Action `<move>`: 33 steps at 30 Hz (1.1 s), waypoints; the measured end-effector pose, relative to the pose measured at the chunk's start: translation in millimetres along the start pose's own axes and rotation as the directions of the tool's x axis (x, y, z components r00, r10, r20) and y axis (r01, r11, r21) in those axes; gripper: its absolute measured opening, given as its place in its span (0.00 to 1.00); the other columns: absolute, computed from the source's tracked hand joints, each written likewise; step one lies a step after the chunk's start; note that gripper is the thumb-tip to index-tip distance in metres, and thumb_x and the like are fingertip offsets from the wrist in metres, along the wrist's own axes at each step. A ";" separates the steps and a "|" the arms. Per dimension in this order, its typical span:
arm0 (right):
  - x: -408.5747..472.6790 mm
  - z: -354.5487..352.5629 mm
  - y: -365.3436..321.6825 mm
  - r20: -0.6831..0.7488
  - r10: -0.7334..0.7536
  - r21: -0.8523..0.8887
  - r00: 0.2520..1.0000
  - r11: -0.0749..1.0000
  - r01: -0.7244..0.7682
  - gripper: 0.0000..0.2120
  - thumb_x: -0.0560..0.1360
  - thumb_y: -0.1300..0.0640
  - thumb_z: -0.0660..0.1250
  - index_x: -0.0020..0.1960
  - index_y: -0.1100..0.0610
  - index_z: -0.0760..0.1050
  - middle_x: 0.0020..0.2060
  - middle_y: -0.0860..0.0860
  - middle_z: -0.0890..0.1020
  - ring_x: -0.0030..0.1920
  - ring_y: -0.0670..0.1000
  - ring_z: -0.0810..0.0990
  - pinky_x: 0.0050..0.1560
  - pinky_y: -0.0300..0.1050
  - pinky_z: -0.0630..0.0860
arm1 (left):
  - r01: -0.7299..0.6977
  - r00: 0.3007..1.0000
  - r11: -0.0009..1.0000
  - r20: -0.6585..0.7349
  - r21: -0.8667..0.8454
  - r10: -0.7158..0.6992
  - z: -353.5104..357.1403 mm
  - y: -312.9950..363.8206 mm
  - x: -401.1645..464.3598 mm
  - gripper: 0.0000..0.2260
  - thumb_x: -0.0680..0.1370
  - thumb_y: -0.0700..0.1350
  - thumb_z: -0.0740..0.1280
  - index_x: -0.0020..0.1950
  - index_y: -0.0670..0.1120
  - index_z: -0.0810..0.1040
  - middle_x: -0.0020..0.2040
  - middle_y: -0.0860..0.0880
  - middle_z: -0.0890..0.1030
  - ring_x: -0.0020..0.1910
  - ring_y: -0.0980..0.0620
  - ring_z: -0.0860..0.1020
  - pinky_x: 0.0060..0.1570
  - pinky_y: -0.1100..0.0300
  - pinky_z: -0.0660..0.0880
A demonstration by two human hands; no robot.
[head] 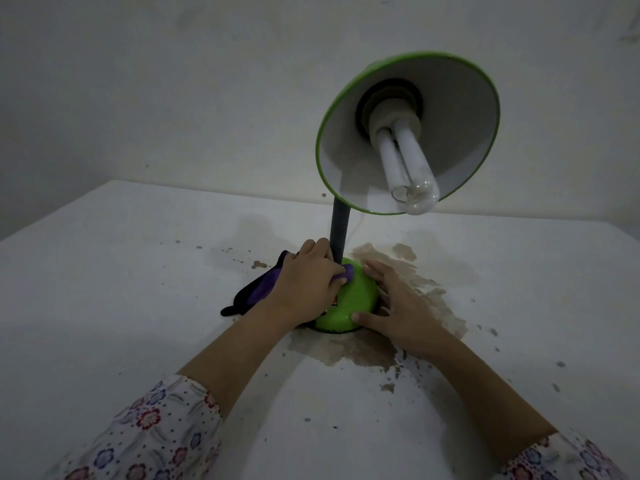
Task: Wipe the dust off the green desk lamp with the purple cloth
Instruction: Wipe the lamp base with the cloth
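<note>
The lamp (349, 296) stands on a white table (104, 289), near the wall (173, 98). Its green round base sits on a big brown stain (377, 348) that spreads to the right and toward the person. From the base a dark ribbed neck (340, 230) goes up, and the shade (408, 133), green outside and white inside, is tilted so that its open side looks at the person. A white tube bulb (405, 164) hangs out of it.

The left hand (304, 285) lies on the left upper part of the base, just beside the foot of the neck. Its fingers are curled and close together, and they press the cloth (259, 289) against the base; a small purple fold shows under the fingertips. The rest of the cloth, purple with black edges, trails from under the hand to the left and lies on the table.

The right hand (398, 306) rests on the right side of the base. The fingers are straight and a little spread along the curve of the base, and the thumb touches the front rim. It holds nothing.

Both forearms come from the bottom, with sleeves (156, 434) of white fabric with flowers. Small dark spots are on the table around the stain.
</note>
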State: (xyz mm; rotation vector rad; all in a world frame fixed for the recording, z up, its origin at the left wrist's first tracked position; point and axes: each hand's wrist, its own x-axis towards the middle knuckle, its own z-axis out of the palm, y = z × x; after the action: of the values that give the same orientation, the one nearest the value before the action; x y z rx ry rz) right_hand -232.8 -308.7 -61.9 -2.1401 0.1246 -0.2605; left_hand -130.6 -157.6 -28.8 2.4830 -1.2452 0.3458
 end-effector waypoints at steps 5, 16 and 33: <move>1.0 1.0 0.9 -0.007 -0.002 -0.001 1.000 1.000 0.002 0.41 0.69 0.55 0.74 0.74 0.50 0.53 0.71 0.46 0.64 0.70 0.45 0.64 0.69 0.47 0.66 | 0.016 0.999 0.999 0.048 -0.035 -0.014 -2.4 -5.3 -2.3 0.14 0.79 0.53 0.60 0.63 0.55 0.77 0.54 0.49 0.69 0.55 0.49 0.66 0.52 0.53 0.65; -0.6 -0.6 1.9 -0.007 0.003 -0.006 1.000 1.000 -0.003 0.42 0.67 0.51 0.75 0.73 0.49 0.54 0.70 0.43 0.64 0.69 0.43 0.64 0.67 0.44 0.67 | 0.096 0.994 0.979 0.036 0.182 -0.104 -17.7 -21.6 -11.9 0.14 0.80 0.50 0.57 0.58 0.48 0.78 0.50 0.48 0.67 0.49 0.48 0.68 0.41 0.56 0.64; -0.1 0.1 1.5 0.001 0.001 0.011 1.000 1.000 -0.001 0.42 0.68 0.51 0.74 0.73 0.49 0.53 0.70 0.43 0.64 0.70 0.46 0.63 0.69 0.54 0.66 | 0.137 0.979 0.966 0.181 -0.220 -0.097 -0.2 -39.3 -14.0 0.23 0.82 0.51 0.55 0.76 0.49 0.57 0.77 0.51 0.57 0.75 0.54 0.53 0.69 0.61 0.48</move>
State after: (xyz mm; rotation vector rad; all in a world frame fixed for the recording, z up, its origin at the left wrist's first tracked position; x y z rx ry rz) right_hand -232.9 -309.4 -63.2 -2.1296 0.1234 -0.2592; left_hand -107.1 -125.5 -41.2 2.4073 -1.1215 -0.0410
